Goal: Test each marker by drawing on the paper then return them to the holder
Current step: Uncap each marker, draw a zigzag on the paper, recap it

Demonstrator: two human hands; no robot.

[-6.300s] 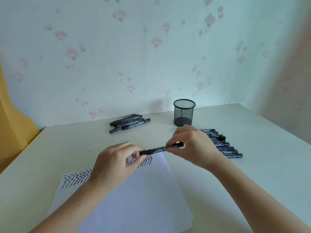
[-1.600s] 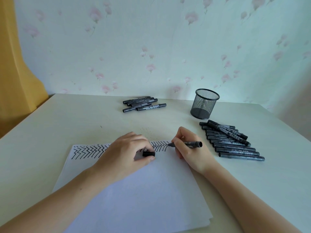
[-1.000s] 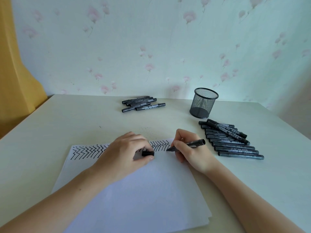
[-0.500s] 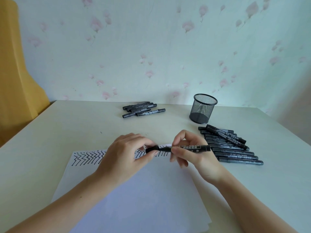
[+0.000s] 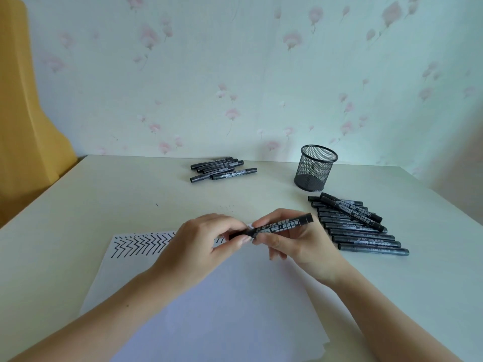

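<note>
A black marker [image 5: 283,226] is held level above the white paper [image 5: 209,304]. My right hand [image 5: 295,244] grips its barrel. My left hand [image 5: 201,246] pinches the cap end of the same marker, the cap sitting on its tip. A row of black zigzag lines [image 5: 141,244] runs along the paper's far edge, partly hidden by my left hand. The black mesh holder [image 5: 315,171] stands upright behind my right hand and looks empty.
A row of several black markers [image 5: 358,226] lies right of my right hand, two of them laid across the others. A smaller bunch of markers [image 5: 222,169] lies at the back centre. A yellow object [image 5: 26,126] stands beyond the table's left edge.
My right hand lifted the marker off the paper after drawing and turned it level. My left hand brought the cap up and onto the marker's tip.
</note>
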